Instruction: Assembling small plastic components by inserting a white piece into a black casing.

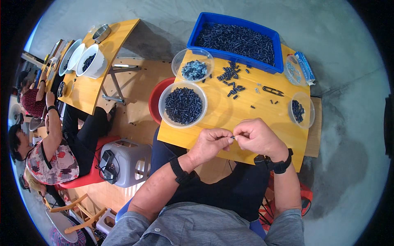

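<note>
My left hand [212,142] and my right hand [255,136] meet over the near part of the yellow table [230,117]. Between their pinched fingertips is a small dark piece [233,137], mostly covered by the fingers. It resembles the short black cylindrical pieces [230,71] scattered farther back on the tabletop. To the left of my hands stands a clear round tub [162,107] full of such black pieces. A smaller clear cup [310,110] with some of them sits to the right. Thread snips [273,91] lie on the table beyond my right hand.
A blue tray [236,61] heaped with black pieces stands at the back. Near it are a tub of pale blue-clear bits [193,70], a clear container [292,69] and a blue-white box [304,67]. At left, people sit by another table [111,47] and a grey stool [130,158].
</note>
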`<act>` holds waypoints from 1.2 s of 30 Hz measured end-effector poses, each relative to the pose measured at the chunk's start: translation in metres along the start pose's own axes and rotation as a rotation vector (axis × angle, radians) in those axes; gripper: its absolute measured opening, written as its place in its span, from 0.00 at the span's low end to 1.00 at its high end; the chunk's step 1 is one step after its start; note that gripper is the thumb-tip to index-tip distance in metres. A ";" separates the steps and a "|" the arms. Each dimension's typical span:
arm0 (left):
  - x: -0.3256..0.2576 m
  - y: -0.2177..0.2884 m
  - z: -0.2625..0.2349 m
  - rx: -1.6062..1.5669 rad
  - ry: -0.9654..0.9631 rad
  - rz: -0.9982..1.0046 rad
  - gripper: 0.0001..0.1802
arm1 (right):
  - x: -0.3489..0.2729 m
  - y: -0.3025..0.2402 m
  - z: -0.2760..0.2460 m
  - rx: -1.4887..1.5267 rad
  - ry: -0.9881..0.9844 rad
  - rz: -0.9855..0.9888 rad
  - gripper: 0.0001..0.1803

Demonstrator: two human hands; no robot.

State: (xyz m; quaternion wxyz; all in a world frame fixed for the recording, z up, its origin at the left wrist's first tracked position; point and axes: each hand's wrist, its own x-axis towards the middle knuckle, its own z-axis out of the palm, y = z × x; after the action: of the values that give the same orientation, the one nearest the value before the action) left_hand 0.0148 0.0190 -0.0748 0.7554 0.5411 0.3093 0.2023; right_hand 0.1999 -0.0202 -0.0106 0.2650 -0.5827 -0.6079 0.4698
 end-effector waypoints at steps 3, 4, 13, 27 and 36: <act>-0.002 0.001 0.002 0.027 -0.017 -0.015 0.06 | 0.001 -0.013 -0.002 -0.178 -0.026 -0.117 0.04; -0.003 0.003 0.003 0.001 -0.008 -0.019 0.06 | 0.001 -0.018 -0.003 -0.182 -0.023 -0.120 0.04; -0.014 0.034 0.009 -0.185 -0.017 0.070 0.06 | -0.017 -0.045 -0.002 -0.066 0.132 -0.217 0.04; -0.037 0.065 0.017 -0.282 -0.073 0.121 0.05 | -0.043 -0.064 0.011 0.030 0.366 -0.345 0.04; -0.037 0.064 0.017 -0.310 -0.079 0.113 0.05 | -0.041 -0.060 0.009 -0.127 0.380 -0.484 0.04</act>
State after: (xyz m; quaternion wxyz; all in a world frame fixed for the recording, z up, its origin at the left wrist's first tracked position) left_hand 0.0014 0.0041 -0.0016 0.8287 0.4422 0.2134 0.2685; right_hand 0.1714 -0.0542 0.0478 0.4413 -0.5139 -0.6965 0.2369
